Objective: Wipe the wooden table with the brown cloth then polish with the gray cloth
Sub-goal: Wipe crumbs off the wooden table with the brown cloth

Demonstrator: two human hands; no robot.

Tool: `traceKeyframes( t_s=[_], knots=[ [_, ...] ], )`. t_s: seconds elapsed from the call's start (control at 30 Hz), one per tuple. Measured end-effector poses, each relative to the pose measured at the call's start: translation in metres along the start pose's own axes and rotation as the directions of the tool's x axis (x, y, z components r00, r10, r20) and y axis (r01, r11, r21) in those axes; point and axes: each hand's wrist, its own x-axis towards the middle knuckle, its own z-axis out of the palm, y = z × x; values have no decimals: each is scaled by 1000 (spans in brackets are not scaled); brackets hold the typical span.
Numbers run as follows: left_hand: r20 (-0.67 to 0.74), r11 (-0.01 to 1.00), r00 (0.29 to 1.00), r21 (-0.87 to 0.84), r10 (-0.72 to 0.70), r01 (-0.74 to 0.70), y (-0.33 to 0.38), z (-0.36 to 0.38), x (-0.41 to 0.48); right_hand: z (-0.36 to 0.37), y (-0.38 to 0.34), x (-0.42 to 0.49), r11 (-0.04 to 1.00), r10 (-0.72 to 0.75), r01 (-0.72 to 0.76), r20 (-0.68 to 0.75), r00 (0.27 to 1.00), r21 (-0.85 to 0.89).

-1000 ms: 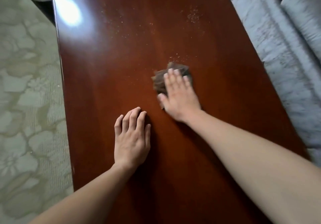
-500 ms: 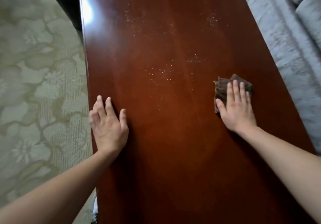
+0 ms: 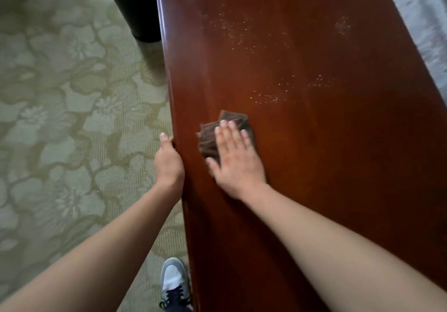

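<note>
Dark wood table [image 3: 338,166] fills the frame's middle and right. Mid-frame, the cloth [image 3: 209,140] lies under the right hand [image 3: 235,159], whose straight fingers [image 3: 229,132] press it flat; cloth shows beyond the fingertips and leftward. Crumbs [image 3: 266,96] lie just above, with bare wood to the right. The left hand [image 3: 168,164] sits at the table's left edge, its fingers hidden. Upper left, a black bin [image 3: 135,14] stands beside that edge, its inside too dark to tell.

We see the long, glossy wooden table [image 3: 338,166]; the folded brown cloth [image 3: 208,140] lies flat on it near its left edge; pale crumbs [image 3: 266,97] scatter just beyond the cloth.
</note>
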Motion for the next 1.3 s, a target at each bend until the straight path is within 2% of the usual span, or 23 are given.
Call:
traceKeyframes(
  t_s=[0.13, 0.23, 0.33, 0.5, 0.6, 0.7, 0.93, 1.03, 1.13, 1.3],
  knots=[
    [78, 992, 996, -112, -47, 56, 6, -21, 5, 24, -69, 0, 991, -128, 127, -17, 992, -29],
    [73, 983, 995, -163, -71, 82, 9, -29, 8, 28, -69, -5, 974, -208, 206, -13, 978, -92],
    [111, 979, 991, -176, -81, 100, 12, -29, 14, 29, -51, -30, 962, -261, 261, 15, 965, -85],
    [108, 989, 991, -116, -78, 91, 15, -28, 18, 52, -60, -92, 985, -132, 129, -20, 991, -113],
    [72, 997, 996, -53, -57, 60, 17, -37, 30, 55, -85, -86, 992, -70, 66, -29, 997, -106],
    [54, 999, 998, -29, -44, 46, 19, -52, 42, 47, -98, -47, 992, -54, 51, -23, 998, -114],
    [41, 999, 999, 30, 30, -32, 13, -80, 52, -6, -91, 99, 991, 117, -119, -45, 992, -54],
    [33, 998, 998, 37, 50, -51, 8, -82, 50, -13, -86, 117, 987, 156, -157, -31, 987, -43],
    [40, 997, 997, 47, 64, -65, 8, -77, 46, -2, -97, 82, 991, 131, -132, -45, 990, -24],
    [65, 997, 997, 66, 40, -44, 16, -62, 39, 38, -106, -39, 997, 63, -66, -52, 997, -46]
  ],
)
